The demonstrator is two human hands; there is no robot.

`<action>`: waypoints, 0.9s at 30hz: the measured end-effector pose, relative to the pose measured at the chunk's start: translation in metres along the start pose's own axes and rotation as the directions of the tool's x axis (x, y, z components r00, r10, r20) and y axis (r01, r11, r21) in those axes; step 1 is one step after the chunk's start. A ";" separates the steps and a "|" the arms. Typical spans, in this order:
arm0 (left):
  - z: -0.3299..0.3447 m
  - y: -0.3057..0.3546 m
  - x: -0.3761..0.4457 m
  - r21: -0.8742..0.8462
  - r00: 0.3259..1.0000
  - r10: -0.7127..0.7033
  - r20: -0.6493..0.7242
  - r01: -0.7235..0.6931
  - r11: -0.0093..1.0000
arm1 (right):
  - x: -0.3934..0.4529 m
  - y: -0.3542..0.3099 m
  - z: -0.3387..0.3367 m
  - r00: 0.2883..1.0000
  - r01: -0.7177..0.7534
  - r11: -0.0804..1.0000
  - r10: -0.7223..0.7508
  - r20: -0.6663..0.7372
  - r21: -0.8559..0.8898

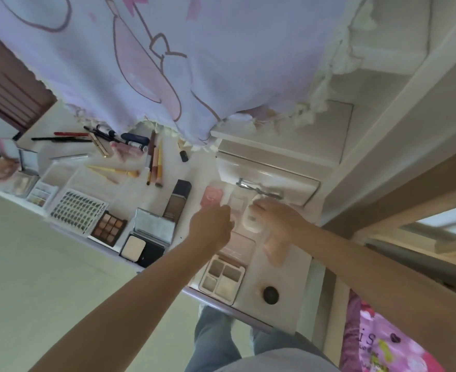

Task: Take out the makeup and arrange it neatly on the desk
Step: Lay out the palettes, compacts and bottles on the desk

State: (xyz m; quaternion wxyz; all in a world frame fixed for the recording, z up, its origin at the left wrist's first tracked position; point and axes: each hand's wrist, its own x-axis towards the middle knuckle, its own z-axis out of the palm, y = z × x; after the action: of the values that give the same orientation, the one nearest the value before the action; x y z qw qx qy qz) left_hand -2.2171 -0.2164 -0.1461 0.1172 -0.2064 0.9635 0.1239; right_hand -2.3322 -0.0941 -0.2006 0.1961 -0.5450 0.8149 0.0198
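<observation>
While both bare forearms reach out from the lower edge of the view over the white desk (296,267), the left hand (212,226) sits with its back to the camera and its fingers curled downward just beside a small pink square compact (214,196); whether those fingers pinch anything cannot be told, because the knuckles hide the fingertips. The right hand (278,216) lies close beside it, its fingers bent around a small pale, blurred container (251,220), and the grip looks closed on it, though motion blur softens the outline. The two hands are near each other but not touching, above a pale pink flat case (239,244) and a white four-pan palette (223,277) that lies at the desk's near edge. A silver eyelash curler (257,188) rests just beyond the right hand. Toward the desk's left end the makeup is spread out: an open brown nine-pan eyeshadow palette (108,227), a black mirrored powder compact (147,238), a dark rectangular foundation bottle (177,201), and brushes and pencils (154,163) near the far edge, partly covered by a hanging lilac printed cloth (167,63). A small dark round puff (270,295) sits near the desk's near right corner.
</observation>
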 end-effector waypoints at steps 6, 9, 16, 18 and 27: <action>0.002 -0.048 -0.006 -0.011 0.997 -0.042 0.066 0.043 0.999 | 0.024 -0.017 -0.011 0.995 -0.027 0.875 -0.024 -0.101 -0.483; -0.001 -0.069 -0.003 -0.048 0.994 -0.061 0.085 0.065 0.997 | 0.025 -0.019 -0.013 0.996 0.013 0.879 -0.056 -0.076 -0.477; -0.011 -0.086 0.011 -0.156 0.993 0.060 0.105 -0.043 0.987 | 0.012 -0.018 -0.023 0.964 -0.197 0.969 0.219 0.150 -0.151; -0.011 -0.083 0.016 -0.176 0.987 0.120 0.106 -0.100 0.979 | 0.004 -0.022 -0.033 0.951 -0.268 0.951 0.287 0.117 -0.157; -0.041 -0.052 0.032 -0.582 0.892 0.449 0.048 -0.340 0.738 | -0.026 -0.043 -0.097 0.924 -0.379 0.849 0.373 0.091 0.369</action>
State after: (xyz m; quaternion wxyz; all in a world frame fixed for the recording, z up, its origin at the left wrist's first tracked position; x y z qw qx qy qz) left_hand -2.2301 -0.2856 -0.1265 0.1115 -0.0092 0.8906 0.4409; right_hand -2.3136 -0.1125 -0.0943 0.2968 -0.3266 0.8922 -0.0960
